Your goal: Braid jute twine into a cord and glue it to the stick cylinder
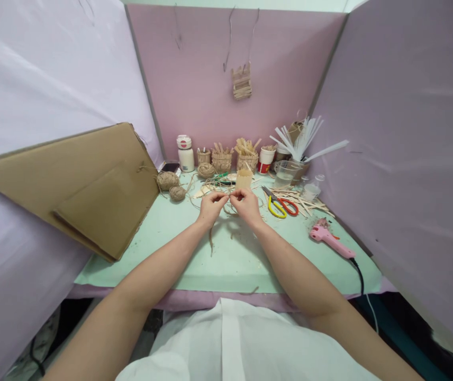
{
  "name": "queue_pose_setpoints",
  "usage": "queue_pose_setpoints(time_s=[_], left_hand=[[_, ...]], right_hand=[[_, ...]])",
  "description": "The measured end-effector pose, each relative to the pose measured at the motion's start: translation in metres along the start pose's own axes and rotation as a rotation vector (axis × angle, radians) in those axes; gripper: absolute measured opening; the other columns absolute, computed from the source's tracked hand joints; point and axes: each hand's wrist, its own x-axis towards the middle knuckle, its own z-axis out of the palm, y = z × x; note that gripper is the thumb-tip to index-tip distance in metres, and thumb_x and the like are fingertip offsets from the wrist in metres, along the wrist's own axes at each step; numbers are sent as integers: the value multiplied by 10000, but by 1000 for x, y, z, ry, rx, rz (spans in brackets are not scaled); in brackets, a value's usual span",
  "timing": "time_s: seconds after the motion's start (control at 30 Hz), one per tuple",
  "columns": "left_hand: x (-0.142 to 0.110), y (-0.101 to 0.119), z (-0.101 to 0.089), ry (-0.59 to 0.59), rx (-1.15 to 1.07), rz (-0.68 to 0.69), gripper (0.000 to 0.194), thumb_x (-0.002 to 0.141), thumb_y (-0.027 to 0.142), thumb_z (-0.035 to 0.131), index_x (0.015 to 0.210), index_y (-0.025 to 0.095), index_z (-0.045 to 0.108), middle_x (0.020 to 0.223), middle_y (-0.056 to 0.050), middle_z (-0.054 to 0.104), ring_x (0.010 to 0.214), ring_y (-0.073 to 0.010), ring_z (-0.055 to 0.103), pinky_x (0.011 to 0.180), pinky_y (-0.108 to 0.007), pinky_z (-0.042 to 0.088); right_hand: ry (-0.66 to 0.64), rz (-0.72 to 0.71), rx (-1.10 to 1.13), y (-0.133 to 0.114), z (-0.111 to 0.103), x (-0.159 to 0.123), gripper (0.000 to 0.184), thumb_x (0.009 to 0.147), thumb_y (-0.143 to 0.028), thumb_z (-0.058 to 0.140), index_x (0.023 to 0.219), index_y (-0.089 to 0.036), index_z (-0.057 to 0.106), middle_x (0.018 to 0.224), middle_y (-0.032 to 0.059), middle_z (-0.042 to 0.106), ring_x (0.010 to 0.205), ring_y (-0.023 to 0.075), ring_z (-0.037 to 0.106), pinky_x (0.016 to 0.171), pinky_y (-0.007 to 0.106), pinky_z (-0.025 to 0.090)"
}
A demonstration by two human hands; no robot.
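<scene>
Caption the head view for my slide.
Left hand and right hand pinched close together at brown twine, scissors and pink glue gun at right.

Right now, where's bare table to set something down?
Mostly bare table: between the left forearm and right forearm, toward the near edge; also between the cardboard and left forearm, and between right forearm and glue gun. Crowded: back row of baskets, wood strips by the scissors.

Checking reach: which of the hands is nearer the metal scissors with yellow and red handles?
The right. The right hand sits just left of the scissors, not touching; the left hand is farther left.
</scene>
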Motion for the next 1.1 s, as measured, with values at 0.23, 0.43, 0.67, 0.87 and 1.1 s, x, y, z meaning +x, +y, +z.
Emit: queue_pose_setpoints(time_s=[0.23,0.43,0.67,0.87,1.1], left_hand=[[1,8,1,-72,-499,-518,151,627,248,729,688,165,620,623,17,563,554,-62,485,518,-187,385],[2,14,-2,-201,-659,-655,95,693,185,690,720,147,606,625,-5,571,546,-66,513,525,-196,440],[-5,16,1,-120,-485,-433,223,633,251,746,763,166,586,651,17,585,602,-67,548,583,-197,449],[-2,16,1,-140,-570,-470,222,638,211,748,761,147,574,615,21,558,543,-45,514,503,-155,403],[-2,16,1,-175,-571,-434,187,671,183,731,800,134,604,629,18,557,542,-36,504,491,-147,391]], right_hand=[[-78,193,192,-1,3,1,127,651,-263,561,713,-175,629,708,4,630,664,139,537,682,280,431],[-154,370,485,-1,4,2,157,630,-307,592,736,-192,601,666,-31,594,568,96,479,538,223,372],[-212,427,497,-2,2,3,211,627,-372,637,719,-182,618,614,-39,561,544,83,447,498,212,328],[-268,478,620,-1,0,2,295,584,-421,701,723,-188,585,665,-36,579,589,82,490,521,202,337],[-343,544,807,1,-2,5,387,532,-439,768,737,-204,539,649,-40,546,613,98,528,528,214,364]])
